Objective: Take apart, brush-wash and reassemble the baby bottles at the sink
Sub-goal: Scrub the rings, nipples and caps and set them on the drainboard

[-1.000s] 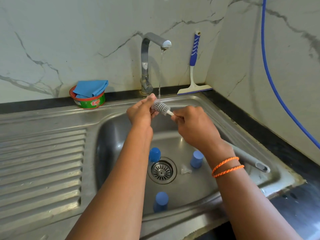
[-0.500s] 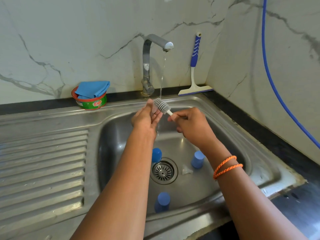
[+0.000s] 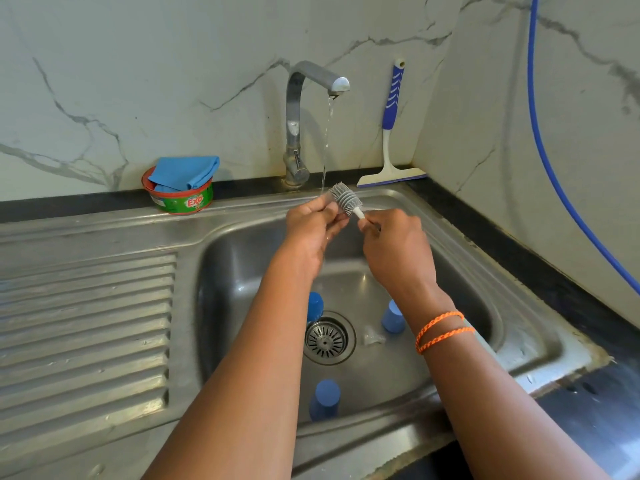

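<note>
Head view: under the tap [image 3: 313,98], my right hand [image 3: 394,251] pinches the bottle brush [image 3: 344,199] stem; my left hand [image 3: 311,226] should rub, seemingly fingering, its bristles.

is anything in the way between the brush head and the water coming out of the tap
Nothing visible does. The brush, pinched by the right hand, has its head right beside the water stream. The left hand's fingers touch the bristles from below-left, not across the stream.
</note>
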The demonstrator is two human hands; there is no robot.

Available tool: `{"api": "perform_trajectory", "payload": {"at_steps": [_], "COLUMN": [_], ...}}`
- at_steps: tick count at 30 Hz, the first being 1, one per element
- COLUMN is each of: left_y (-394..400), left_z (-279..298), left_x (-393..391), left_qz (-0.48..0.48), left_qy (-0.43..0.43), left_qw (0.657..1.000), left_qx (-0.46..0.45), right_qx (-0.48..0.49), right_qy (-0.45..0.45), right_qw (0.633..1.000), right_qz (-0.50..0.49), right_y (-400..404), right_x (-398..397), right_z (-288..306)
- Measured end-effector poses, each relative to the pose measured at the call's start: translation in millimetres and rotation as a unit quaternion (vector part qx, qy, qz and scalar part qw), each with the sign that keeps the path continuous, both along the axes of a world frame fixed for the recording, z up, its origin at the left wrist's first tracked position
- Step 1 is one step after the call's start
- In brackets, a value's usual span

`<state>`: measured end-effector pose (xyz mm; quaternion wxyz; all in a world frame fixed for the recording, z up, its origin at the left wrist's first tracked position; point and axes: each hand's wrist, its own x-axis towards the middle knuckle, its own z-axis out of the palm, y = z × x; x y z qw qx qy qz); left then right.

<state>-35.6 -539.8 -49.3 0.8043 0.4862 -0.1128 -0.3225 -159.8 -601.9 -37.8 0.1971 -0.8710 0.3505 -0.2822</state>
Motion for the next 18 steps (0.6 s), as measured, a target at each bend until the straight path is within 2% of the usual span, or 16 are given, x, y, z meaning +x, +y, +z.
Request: {"api": "perform_trajectory", "payload": {"at_steps": [3,6,8,12,15,18], "left_y": [-1.1,-2.3,-1.3,0.2,-2.0,0.3], "left_z": [1.2,1.0,-0.3,-2.1,1.0,4.0], "left_x": [0.1,0.4,-1.2,-7.9,-10.3,-6.1], "left_qz": [0.085,0.113,0.088,-0.034,-0.038,0.061], "left_qy": [-0.010,-0.070,-0.111,-0.148,-0.095,0.048], "left_qw": [0.996,0.991,0.988,0.984,0.993,0.997], "left_qx": [-0.001,0.022,0.060,0.098,0.066,-0.006], "right_qx": [-0.023,-0.044,-0.029,0.009,-0.001,0.006], "right_qy": [0.026,0.029,0.016,-0.011,-0.022,-0.019], "right_qw": [0.999,0.999,0.999,1.000,0.999,1.000], "right_qz": [0.002,0.000,0.007,-0.026,-0.026,0.002], "right_y": [-1.3,-5.7,-7.3,-9.6,-11.8,-10.1], "right_x": [-3.5,-6.8,-5.1,0.5,0.5,2.9], "right_z": [7.6,11.0,5.9,-5.6,-4.4,-6.4]}}
